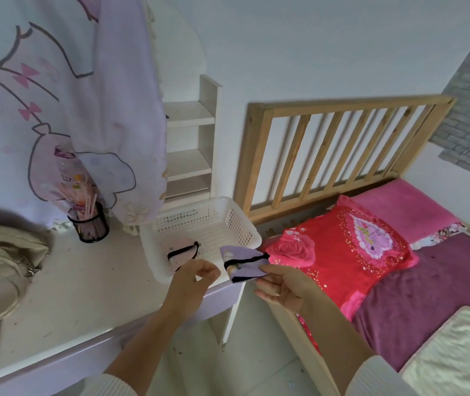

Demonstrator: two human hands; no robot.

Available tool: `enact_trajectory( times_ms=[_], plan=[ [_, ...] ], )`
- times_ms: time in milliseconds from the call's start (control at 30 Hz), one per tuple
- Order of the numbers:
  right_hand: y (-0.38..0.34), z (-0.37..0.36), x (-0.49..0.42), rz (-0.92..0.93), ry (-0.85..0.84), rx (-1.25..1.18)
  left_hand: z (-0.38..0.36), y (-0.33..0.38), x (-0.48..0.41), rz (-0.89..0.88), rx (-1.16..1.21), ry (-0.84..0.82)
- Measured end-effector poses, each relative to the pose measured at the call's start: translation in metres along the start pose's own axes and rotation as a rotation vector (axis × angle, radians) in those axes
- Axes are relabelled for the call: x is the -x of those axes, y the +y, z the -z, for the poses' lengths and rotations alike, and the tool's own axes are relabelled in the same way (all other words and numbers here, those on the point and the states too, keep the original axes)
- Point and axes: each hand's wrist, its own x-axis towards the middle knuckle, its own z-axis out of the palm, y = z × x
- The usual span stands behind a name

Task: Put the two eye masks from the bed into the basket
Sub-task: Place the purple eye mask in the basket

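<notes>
A white plastic basket (236,221) stands on the desk's right end, next to the bed. A pink eye mask (181,250) with a black strap lies tilted inside the basket against its near wall. My left hand (196,277) hovers just in front of that mask, fingers loosely apart, nothing between them. My right hand (281,284) pinches a purple eye mask (242,260) with a black strap by its right end. That mask hangs over the basket's near right corner, at the desk edge.
On the white desk (85,295) are a black mesh pen cup (92,225), a beige handbag (2,252) and dark items at the far left. A pink curtain hangs behind. The bed (428,281), with a red pillow (342,252) and a wooden slatted headboard (328,144), is on the right.
</notes>
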Motion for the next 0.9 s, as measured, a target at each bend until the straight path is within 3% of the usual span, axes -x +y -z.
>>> enact_trajectory(
  times_ms=[167,300,433,633,800,900],
  plan=[
    [-0.021,-0.017,-0.038,0.010,0.040,0.124,-0.002,-0.016,-0.026,0.099,0.034,0.061],
    [-0.062,-0.029,-0.086,0.053,-0.002,0.211,0.008,-0.026,-0.068,0.134,-0.008,0.251],
    [-0.089,-0.043,-0.150,0.073,0.060,0.297,0.019,-0.059,-0.097,0.272,-0.366,0.411],
    [-0.076,-0.054,-0.236,-0.012,0.078,0.520,0.016,-0.098,-0.110,0.481,-0.559,0.378],
    [-0.062,-0.055,-0.262,-0.160,0.066,0.599,0.006,-0.113,-0.106,0.507,-0.670,0.374],
    [-0.061,-0.055,-0.265,-0.134,0.061,0.725,0.005,-0.115,-0.107,0.500,-0.711,0.357]
  ],
)
